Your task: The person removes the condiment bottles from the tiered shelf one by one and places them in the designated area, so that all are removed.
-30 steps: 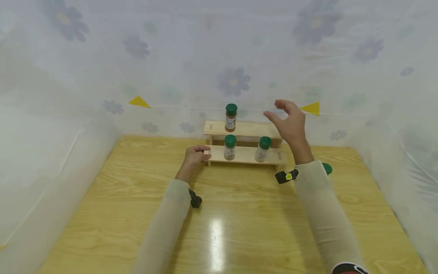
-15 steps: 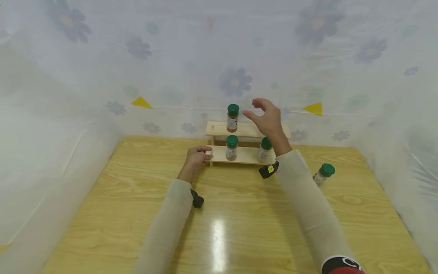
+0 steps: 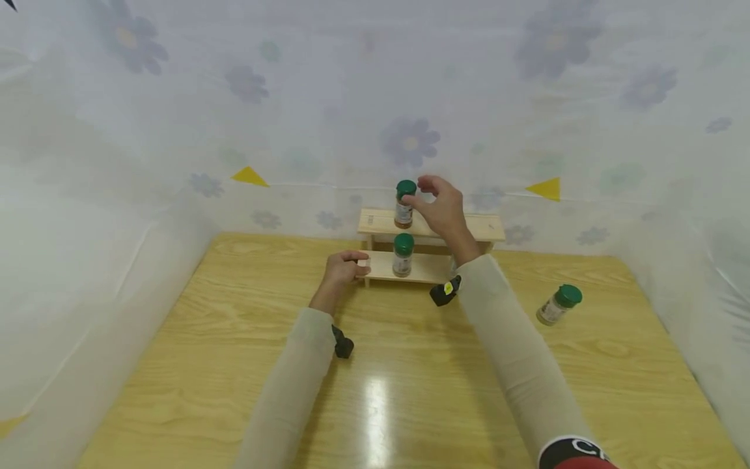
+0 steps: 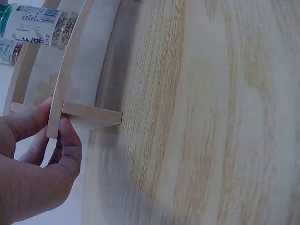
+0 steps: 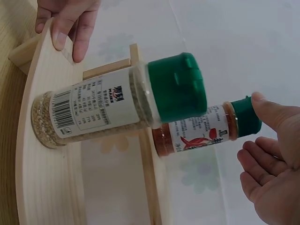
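Observation:
My left hand (image 3: pixel 340 270) pinches the left end of the two-step wooden spice rack (image 3: pixel 424 268), thumb on top and fingers below the board, as the left wrist view (image 4: pixel 55 112) also shows. On the upper step stands a green-capped spice jar (image 3: pixel 403 213) with reddish contents. My right hand (image 3: pixel 442 208) is at that jar's right side; in the right wrist view its thumb meets the green cap (image 5: pixel 247 117) while the other fingers stay apart from it. Another green-capped jar (image 5: pixel 101 105), filled with pale seeds, stands on the lower step. My right forearm mostly hides a third jar there.
Farther right on the wood-grain table (image 3: pixel 375 352), a green-capped jar (image 3: pixel 559 305) stands by itself. A pale flowered sheet (image 3: pixel 328 98) hangs close behind the rack, bearing two yellow triangles. Sheets also border both sides.
My right hand has moved left over the rack, up to the jar on the upper step. The jar on the table has come into full view. My left hand keeps its grip.

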`<state>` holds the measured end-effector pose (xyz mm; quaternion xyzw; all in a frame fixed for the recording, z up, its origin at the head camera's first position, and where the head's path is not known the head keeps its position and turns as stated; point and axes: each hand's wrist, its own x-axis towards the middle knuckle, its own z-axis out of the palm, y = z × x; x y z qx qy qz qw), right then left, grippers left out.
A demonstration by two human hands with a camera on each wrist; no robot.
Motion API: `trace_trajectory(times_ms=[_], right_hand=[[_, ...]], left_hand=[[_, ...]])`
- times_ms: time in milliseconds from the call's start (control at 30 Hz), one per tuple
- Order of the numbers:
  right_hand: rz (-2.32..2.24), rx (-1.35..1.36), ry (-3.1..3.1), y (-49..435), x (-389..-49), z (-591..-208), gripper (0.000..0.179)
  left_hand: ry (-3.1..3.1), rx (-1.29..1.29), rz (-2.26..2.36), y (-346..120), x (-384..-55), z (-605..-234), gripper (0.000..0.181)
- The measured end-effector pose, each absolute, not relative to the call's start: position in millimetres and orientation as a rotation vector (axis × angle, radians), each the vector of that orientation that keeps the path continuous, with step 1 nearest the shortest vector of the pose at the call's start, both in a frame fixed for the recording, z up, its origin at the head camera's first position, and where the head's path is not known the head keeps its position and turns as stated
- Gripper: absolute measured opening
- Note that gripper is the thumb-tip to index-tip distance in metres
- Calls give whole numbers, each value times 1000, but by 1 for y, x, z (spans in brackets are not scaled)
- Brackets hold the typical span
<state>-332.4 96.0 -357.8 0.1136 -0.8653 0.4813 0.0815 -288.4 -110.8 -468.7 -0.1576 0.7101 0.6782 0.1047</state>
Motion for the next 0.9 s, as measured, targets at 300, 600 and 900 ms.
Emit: trace_trajectory(times_ms=[300,600,900], right_hand=[[1396,411,-2557,90,-334,-369,49],[1391,383,-2535,87,-333,-369,42],[1406,350,-2536,89,-325,-364,41]], left_hand=[[2115,-466,1993,-108,-285,-470,32],[2101,-480,2004,-107,-286,-469,30],[2111,-473,1997,-107,-287,-469,31]])
